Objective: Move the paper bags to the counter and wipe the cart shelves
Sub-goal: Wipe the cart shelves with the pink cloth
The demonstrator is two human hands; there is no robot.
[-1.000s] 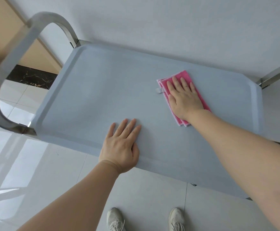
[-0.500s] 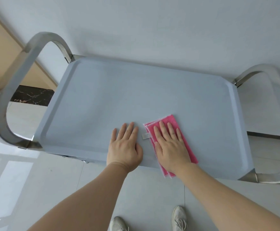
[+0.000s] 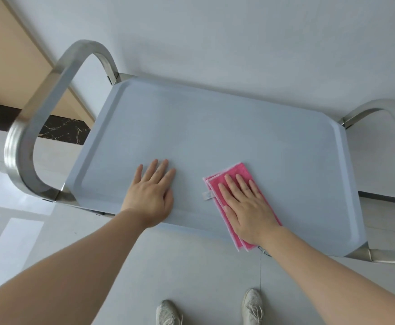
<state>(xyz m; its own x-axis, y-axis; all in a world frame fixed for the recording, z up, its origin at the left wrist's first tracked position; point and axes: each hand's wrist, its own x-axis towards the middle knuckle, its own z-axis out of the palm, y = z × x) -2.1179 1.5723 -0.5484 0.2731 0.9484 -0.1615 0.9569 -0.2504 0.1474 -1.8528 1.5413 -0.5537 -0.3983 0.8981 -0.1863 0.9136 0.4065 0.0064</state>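
Note:
The cart's grey top shelf (image 3: 215, 132) fills the middle of the head view, with a raised rim all round. A folded pink cloth (image 3: 233, 179) lies near its front edge, right of centre, hanging slightly over the rim. My right hand (image 3: 245, 207) presses flat on the cloth with straight fingers. My left hand (image 3: 150, 195) rests flat on the bare shelf to the left of the cloth, a gap between them. No paper bags are in view.
Steel loop handles rise at the cart's left end (image 3: 41, 123) and right end (image 3: 384, 113). A white wall stands just behind the cart. Glossy floor tiles (image 3: 191, 277) and my two shoes show below the front edge.
My right hand slid the pink cloth from the back of the shelf down to the front edge, then a little to the right. My left hand stayed flat near the front rim.

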